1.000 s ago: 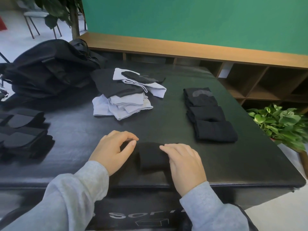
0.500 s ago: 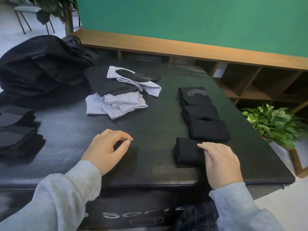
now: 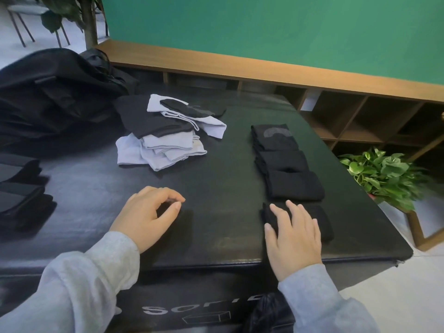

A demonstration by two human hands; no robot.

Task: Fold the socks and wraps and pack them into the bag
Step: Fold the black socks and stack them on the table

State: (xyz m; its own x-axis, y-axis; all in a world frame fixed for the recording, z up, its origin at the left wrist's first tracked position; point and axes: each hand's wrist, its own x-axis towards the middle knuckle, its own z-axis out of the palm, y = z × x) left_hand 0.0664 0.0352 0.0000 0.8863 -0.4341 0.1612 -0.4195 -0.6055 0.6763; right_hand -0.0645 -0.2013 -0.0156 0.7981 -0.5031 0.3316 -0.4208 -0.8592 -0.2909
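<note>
My right hand (image 3: 292, 233) lies flat with spread fingers on a folded black sock (image 3: 322, 219) at the near right of the black table (image 3: 216, 164). That sock ends a row of three other folded black socks (image 3: 286, 162) running away from me. My left hand (image 3: 149, 216) rests on the table's near middle with loosely curled fingers and holds nothing. A loose pile of white and black socks (image 3: 165, 138) lies behind it. The black bag (image 3: 48, 97) sits at the far left. Folded dark wraps (image 3: 19, 188) are stacked at the left edge.
A wooden shelf unit (image 3: 360, 116) runs behind and to the right of the table under a green wall. A potted green plant (image 3: 384, 174) stands on the floor just past the table's right edge. A tree trunk and chair legs stand far left.
My right hand slid the folded black sock from the near middle to the right, to the near end of the row, and now lies flat on it. My left hand let go and stayed.
</note>
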